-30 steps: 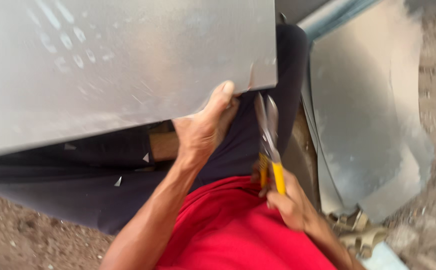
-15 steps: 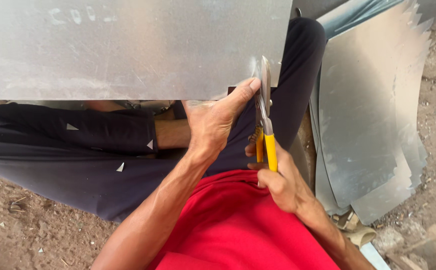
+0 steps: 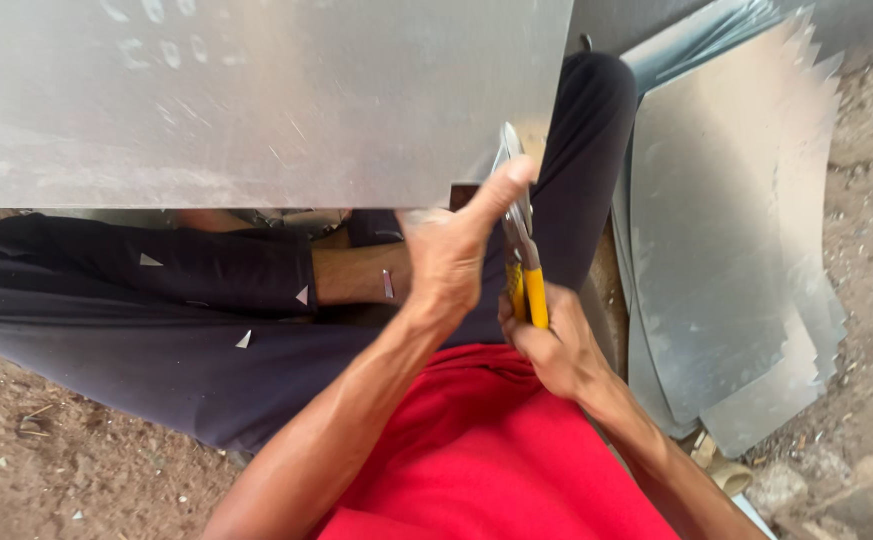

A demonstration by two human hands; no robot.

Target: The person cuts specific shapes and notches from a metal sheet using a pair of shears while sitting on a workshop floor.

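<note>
- Currently, the left hand (image 3: 448,262) is raised from a bare forearm that runs up from the lower left; the thumb is stretched up and to the right, its tip pressed against the lower right corner of the sheet metal panel (image 3: 256,100).
- Left fingers are curled and pinch the panel's lower edge, with the thumb on the near face.
- The right hand (image 3: 548,345) sits just right of the left hand, its wrist bent inward over the red shirt (image 3: 476,460), fingers wrapped tight around the yellow handles of the tin snips (image 3: 519,235).
- Snip blades point upward and meet the panel's lower right corner beside the left thumb; whether the blades are parted cannot be told.
- The panel fills the upper left of the view, held over the dark trousers (image 3: 156,330).
- Small metal offcuts (image 3: 246,340) lie on the trousers.
- Stacked metal sheets (image 3: 726,250) lie on the dirt ground (image 3: 46,450) to the right.
</note>
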